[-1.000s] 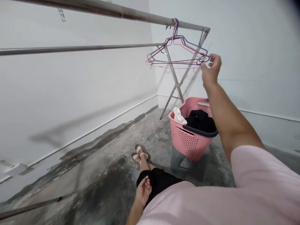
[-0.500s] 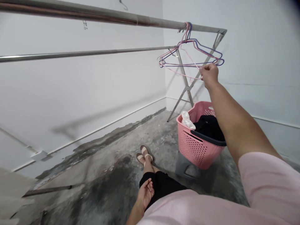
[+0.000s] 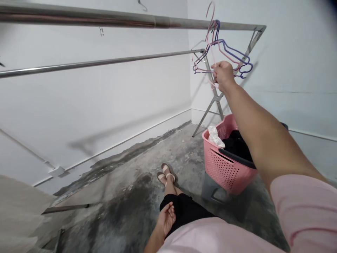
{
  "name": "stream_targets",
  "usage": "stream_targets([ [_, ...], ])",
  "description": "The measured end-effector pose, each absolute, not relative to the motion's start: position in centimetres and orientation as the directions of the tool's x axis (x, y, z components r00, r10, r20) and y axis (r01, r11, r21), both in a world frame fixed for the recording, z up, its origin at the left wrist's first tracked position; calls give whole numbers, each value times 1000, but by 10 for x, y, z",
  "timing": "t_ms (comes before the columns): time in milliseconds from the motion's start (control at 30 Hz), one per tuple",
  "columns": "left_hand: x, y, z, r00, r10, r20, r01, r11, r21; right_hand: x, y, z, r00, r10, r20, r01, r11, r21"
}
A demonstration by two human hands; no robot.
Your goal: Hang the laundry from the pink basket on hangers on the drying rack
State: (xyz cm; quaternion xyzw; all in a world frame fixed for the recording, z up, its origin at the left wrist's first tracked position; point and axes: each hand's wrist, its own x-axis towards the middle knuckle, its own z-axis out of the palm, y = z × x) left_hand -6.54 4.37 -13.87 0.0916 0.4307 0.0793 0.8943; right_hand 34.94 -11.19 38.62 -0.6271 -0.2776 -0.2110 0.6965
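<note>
Right hand [image 3: 222, 75] pinches a pink hanger [image 3: 210, 21] lifted above the far rail [image 3: 118, 21]; left hand [image 3: 165, 219] rests half-curled, holding nothing, on the near thigh.

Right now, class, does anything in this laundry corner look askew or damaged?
Yes. One pink hanger, gripped by the right hand, is tilted with its hook above the rail. The floor is darkly stained.

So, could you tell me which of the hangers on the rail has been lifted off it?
The pink hanger pinched in the right hand: its hook stands above the rail, while the purple hangers remain hooked on.
</note>
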Motion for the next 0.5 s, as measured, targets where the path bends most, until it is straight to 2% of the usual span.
stream_targets([
  [200, -70, 44, -135, 636, 251, -729, -68, 960, 272, 304, -122, 346, 732, -28, 681, 651, 322, -687],
  [333, -74, 48, -137, 654, 255, -712, -63, 956, 285, 279, -149, 300, 692, -97, 716, 692, 371, -619],
  [400, -74, 49, -138, 656, 255, -710, -47, 953, 298, 272, -162, 286, 721, 63, 690, 625, 371, -687],
  [500, -72, 48, -139, 654, 254, -712, -14, 946, 325, 271, -171, 275, 741, 472, 478, 374, 301, -877],
])
